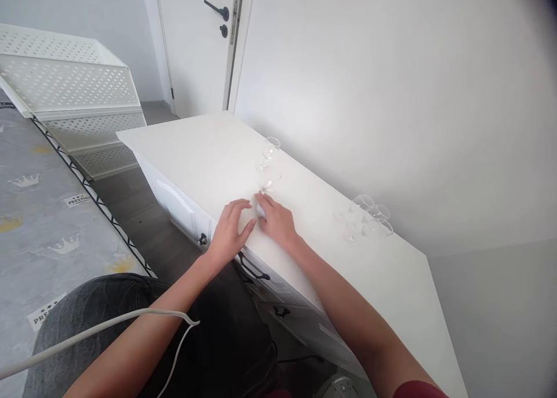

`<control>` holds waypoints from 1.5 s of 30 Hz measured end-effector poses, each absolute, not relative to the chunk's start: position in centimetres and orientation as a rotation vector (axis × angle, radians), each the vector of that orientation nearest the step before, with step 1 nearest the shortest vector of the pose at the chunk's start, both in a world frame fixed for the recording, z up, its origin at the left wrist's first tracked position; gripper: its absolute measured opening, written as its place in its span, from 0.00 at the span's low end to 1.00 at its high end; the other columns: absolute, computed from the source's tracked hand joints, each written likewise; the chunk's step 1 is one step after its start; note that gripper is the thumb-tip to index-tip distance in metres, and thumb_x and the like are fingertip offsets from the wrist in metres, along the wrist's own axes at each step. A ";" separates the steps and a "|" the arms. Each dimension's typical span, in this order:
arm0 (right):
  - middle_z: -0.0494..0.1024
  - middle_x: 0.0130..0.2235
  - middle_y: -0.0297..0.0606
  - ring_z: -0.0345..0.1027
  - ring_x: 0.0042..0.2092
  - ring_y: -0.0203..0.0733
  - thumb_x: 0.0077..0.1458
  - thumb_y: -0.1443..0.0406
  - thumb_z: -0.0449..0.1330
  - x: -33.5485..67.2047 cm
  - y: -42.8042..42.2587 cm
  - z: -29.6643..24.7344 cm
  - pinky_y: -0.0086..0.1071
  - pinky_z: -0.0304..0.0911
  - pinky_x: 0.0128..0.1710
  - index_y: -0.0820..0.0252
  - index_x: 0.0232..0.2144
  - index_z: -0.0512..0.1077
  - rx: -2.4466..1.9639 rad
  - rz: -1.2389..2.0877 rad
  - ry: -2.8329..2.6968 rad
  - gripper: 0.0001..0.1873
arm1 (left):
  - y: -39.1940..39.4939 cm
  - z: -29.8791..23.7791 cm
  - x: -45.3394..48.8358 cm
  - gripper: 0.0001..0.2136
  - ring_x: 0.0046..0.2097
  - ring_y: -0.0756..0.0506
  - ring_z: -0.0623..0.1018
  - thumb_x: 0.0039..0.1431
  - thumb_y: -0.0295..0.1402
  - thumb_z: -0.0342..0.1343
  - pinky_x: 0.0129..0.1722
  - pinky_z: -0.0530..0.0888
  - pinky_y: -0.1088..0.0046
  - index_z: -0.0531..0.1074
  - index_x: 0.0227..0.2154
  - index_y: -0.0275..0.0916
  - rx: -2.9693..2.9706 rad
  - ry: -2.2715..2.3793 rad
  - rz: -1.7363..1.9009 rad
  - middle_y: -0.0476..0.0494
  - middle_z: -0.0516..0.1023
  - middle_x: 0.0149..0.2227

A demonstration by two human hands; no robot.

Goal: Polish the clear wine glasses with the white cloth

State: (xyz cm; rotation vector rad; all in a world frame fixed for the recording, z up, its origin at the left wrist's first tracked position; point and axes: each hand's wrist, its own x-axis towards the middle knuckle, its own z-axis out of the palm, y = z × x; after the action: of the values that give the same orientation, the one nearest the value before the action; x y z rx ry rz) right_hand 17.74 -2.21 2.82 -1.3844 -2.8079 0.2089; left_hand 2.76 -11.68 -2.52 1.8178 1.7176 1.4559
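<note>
My left hand [230, 231] rests flat on the front part of a white cabinet top [209, 154], fingers stretched out. My right hand [275, 219] lies beside it, fingers curled around a small clear glass item [261, 207] that I cannot make out fully. Just beyond the fingertips stand two or three small clear glasses [268, 157] in a line toward the wall. A second cluster of several clear glasses [365, 219] sits to the right near the wall.
The cabinet has drawers with black handles [255, 270] below my hands. A white perforated rack [69, 90] stands at the left, by a grey mat with crown prints [39, 212]. A white door [195, 44] is behind. A white cable [108, 325] crosses my lap.
</note>
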 end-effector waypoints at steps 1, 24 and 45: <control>0.60 0.76 0.35 0.69 0.65 0.50 0.64 0.66 0.54 17.8 -3.6 2.8 0.41 0.69 0.62 0.49 0.75 0.56 -1.287 0.271 -2.860 0.39 | -11.7 -2.5 2.6 0.19 0.66 0.35 0.72 0.74 0.41 0.54 0.64 0.71 0.52 0.65 0.62 0.41 1.700 1.689 1.531 0.33 0.71 0.65; 0.74 0.41 0.33 0.66 0.39 0.40 0.52 0.63 0.72 18.5 -3.2 0.8 0.31 0.65 0.39 0.50 0.56 0.76 -0.659 1.828 -1.308 0.28 | -13.9 1.7 2.0 0.26 0.22 0.53 0.67 0.54 0.50 0.70 0.19 0.66 0.75 0.72 0.47 0.38 1.008 1.306 1.405 0.47 0.77 0.34; 0.78 0.43 0.42 0.71 0.37 0.41 0.58 0.36 0.63 19.6 -2.4 0.4 0.34 0.69 0.36 0.60 0.31 0.77 -0.416 2.466 -1.449 0.32 | -15.6 3.8 -1.4 0.14 0.20 0.54 0.67 0.58 0.36 0.69 0.19 0.64 0.79 0.71 0.41 0.42 1.011 1.294 1.507 0.56 0.70 0.24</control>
State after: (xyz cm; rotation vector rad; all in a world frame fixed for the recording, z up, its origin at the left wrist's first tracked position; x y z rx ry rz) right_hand 19.61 -2.40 0.42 -0.4157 -1.4488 2.4659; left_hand -1.42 -15.59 3.82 1.0108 1.2940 1.5073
